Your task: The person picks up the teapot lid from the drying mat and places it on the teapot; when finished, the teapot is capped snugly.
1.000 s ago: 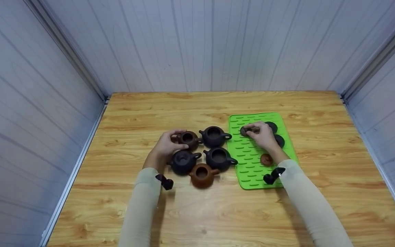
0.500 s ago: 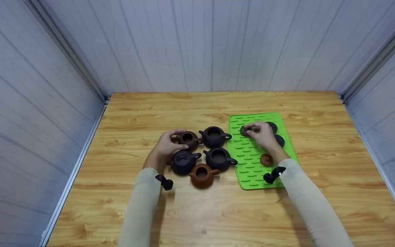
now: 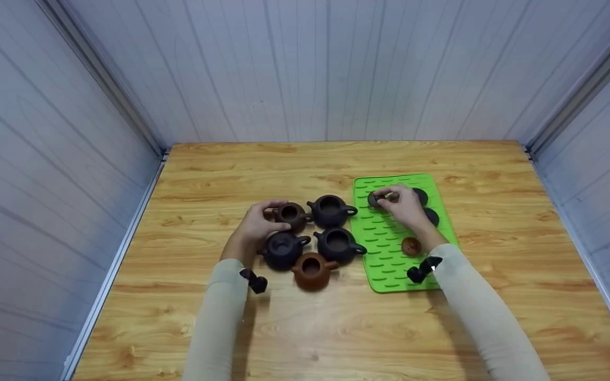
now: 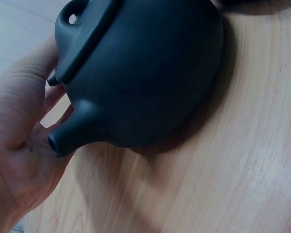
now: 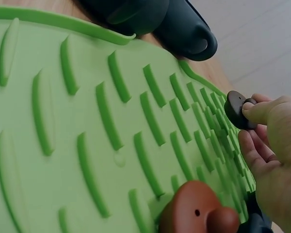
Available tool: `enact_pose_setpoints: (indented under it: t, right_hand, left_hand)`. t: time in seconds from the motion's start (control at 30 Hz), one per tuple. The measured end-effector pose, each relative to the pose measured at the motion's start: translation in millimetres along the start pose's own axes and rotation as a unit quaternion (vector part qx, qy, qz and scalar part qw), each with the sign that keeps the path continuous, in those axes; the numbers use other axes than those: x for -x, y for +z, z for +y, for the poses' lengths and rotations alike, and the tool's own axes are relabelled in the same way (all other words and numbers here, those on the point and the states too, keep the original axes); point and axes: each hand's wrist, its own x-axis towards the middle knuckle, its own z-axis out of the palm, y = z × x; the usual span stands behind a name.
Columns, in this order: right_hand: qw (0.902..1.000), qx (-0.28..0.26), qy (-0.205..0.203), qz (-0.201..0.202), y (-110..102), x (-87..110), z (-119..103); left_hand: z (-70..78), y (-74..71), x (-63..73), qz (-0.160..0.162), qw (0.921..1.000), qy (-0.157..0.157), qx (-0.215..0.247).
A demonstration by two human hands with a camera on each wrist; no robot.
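Note:
My left hand (image 3: 256, 223) spans the side of a small dark brown teapot (image 3: 298, 224), thumb and fingers on its body; the pot has no lid on. In the left wrist view a black lidded teapot (image 4: 150, 73) stands in front of that hand and hides the brown one. My right hand (image 3: 404, 207) pinches a dark brown teapot lid (image 5: 236, 109) by its knob, over the upper left of the green mat (image 3: 384, 264). That lid is tilted in the right wrist view.
Two lidless black teapots (image 3: 331, 218) and a reddish-brown lidless teapot (image 3: 313, 281) stand close together left of the mat. On the mat lie a reddish-brown lid (image 3: 412, 246) and two dark lids (image 3: 431, 217), partly behind my right hand. Walls border the table.
The right hand has shifted slightly left and away from me with the dark brown lid, which now shows more of its face. My left hand and the teapots have stayed put.

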Motion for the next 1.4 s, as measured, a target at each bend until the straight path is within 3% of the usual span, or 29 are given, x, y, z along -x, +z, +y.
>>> enact_pose_setpoints:
  t: [0.23,0.73,1.07,1.4]
  right_hand:
    - [0.9998,-0.009,0.014,-0.008,3,-1.4,-12]
    - [0.9992,-0.030,-0.004,-0.027,15,-5.9,-37]
    - [0.9973,-0.044,-0.050,-0.032,30,-9.7,-56]
    - [0.9959,-0.055,-0.060,-0.039,52,-12.9,-77]
  left_hand:
    - [-0.7,-2.1,-1.1,0.002,0.9999,-0.015,-0.001]
    - [1.8,-1.9,0.1,0.011,0.9997,-0.022,-0.003]
    - [2.0,-0.6,0.0,0.007,0.9996,-0.020,0.019]
    - [3.1,-1.2,1.1,0.002,0.9998,-0.018,0.013]
